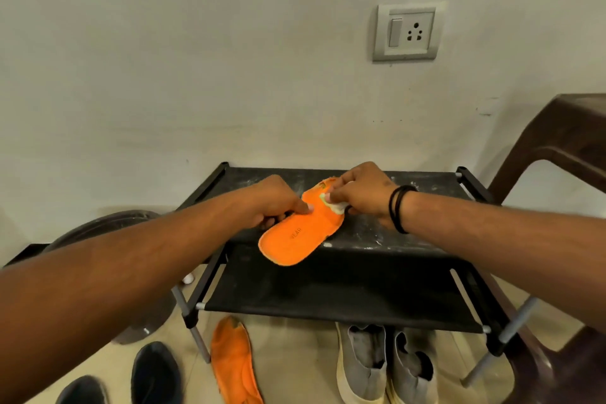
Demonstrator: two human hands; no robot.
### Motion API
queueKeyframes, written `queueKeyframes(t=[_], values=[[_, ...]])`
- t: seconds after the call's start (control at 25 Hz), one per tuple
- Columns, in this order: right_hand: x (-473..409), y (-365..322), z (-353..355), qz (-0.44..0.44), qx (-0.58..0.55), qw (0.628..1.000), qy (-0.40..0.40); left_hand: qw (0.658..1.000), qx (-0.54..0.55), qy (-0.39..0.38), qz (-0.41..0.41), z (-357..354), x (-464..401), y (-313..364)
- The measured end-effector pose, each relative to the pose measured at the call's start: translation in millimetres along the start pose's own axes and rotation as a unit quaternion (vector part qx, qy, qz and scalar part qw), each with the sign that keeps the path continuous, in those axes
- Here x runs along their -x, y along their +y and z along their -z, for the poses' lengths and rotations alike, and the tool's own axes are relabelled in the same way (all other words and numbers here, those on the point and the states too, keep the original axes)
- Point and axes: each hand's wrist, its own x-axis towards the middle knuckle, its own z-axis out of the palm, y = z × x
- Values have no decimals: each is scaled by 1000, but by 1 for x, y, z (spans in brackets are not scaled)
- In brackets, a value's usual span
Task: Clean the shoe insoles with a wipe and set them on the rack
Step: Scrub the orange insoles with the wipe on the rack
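Left forearm (98, 289) nearest, reaching in. Left hand (275, 203) pinches edge of orange insole (298, 233) over rack top shelf (410, 233). Right hand (364, 193) curls around white wipe (336, 205), pressed on insole's far end. Second orange insole (234, 364) on floor beside grey shoes (387, 367).

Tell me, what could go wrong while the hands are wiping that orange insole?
The orange insole sticks out past the rack's front edge, so a hard rub from the wipe might tip it off if the left hand's grip loosens. The rack top looks dusty, so the cleaned insole may pick up dirt. The second insole on the floor could get stepped on.
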Motion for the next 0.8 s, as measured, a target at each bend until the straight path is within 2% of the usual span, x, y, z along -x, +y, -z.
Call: queueKeyframes(t=[0.12,0.24,0.36,0.44,0.52,0.64,0.8], values=[[23,-25,4,16,-21,1000,-12,991,131,29,-3,9,36,-3],[51,-45,1,27,-8,999,-20,976,210,59,-23,17,87,-10],[91,-52,-8,-42,-30,994,-94,959,273,70,-11,15,148,-29],[121,-48,-16,-77,-66,976,-192,952,304,30,16,6,184,-47],[145,-37,-25,-76,-82,964,-242,947,317,-18,48,-8,213,-62],[171,-12,-39,-91,-63,961,-254,943,310,-74,98,-34,240,-84],[186,24,-64,-142,54,948,-280,946,256,-116,164,-72,239,-113]])
